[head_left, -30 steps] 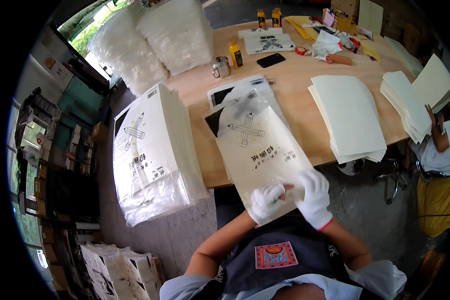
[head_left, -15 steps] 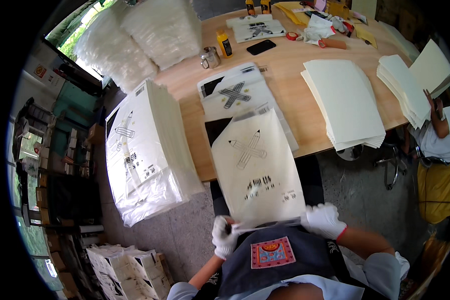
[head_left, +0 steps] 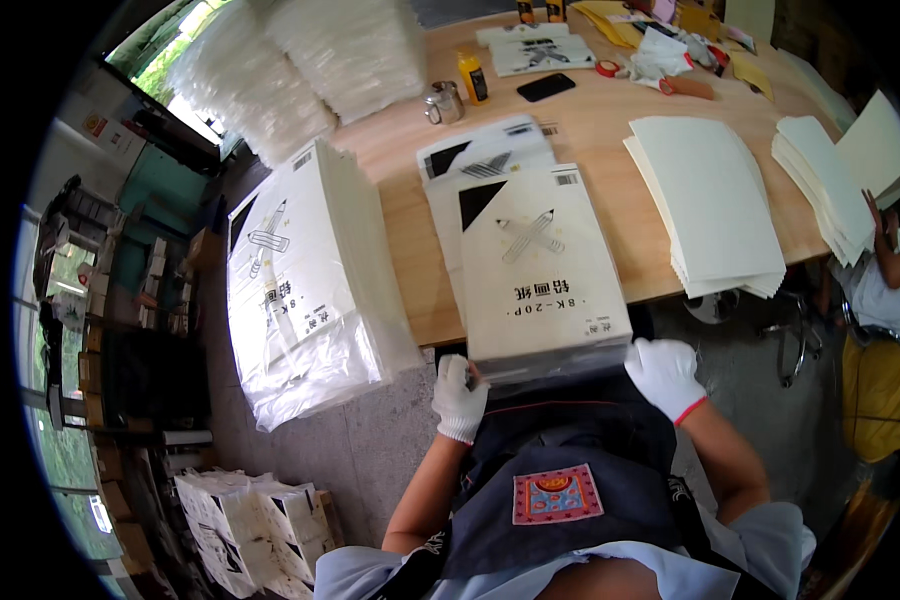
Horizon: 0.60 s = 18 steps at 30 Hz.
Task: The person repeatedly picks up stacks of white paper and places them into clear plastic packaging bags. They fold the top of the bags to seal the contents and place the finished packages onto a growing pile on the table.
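My left hand (head_left: 460, 400), in a white knit glove, is closed at the near left corner of a printed plastic bag (head_left: 540, 270) filled with white paper. The bag has crossed pencils, a black corner and dark lettering on it. My right hand (head_left: 667, 378), gloved the same way, is closed at the near right corner. Between my hands hangs the bag's clear loose end. The far part of the bag lies over other printed bags (head_left: 440, 163) on the table, while its near end sticks out past the edge, towards my apron.
A thick stack of filled bags (head_left: 300, 270) stands at left. Stacked white sheets (head_left: 705, 200) lie at right, near another person's hand (head_left: 878, 225). Farther back are a metal cup (head_left: 443, 102), a yellow bottle (head_left: 473, 78) and a black phone (head_left: 546, 87). Wrapped packs (head_left: 255, 530) sit on the floor.
Both hands have moved away from my body, carrying the bag farther onto the table. Its paper contents now look flat and squared, and more of the bags underneath is covered.
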Available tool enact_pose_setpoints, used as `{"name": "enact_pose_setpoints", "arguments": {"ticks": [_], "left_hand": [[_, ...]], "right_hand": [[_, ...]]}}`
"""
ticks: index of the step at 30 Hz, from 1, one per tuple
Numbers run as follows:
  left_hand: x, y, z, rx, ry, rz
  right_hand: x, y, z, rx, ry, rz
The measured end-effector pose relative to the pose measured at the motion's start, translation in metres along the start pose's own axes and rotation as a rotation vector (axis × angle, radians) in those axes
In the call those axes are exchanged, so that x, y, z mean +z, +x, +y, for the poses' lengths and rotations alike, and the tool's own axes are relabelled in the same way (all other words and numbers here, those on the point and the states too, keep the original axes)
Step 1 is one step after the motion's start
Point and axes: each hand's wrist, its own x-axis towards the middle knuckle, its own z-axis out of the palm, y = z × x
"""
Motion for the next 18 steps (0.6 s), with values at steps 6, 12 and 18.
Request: {"name": "enact_pose_setpoints", "arguments": {"ticks": [6,12,18], "left_hand": [[-0.002,-0.079,-0.077,-0.022,0.041,-0.231],[0.045,-0.011,-0.103,-0.693,-0.674,-0.18],[-0.062,0.039,0.043,0.064,-0.302,-0.113]], "right_hand": [[0.036,-0.068,0.0,0.088,0.166,-0.519],[0.096,0.003,0.025,0.821,1.392,-0.161],[0.112,0.035,-0.062,0.539,2.078,-0.614]]}}
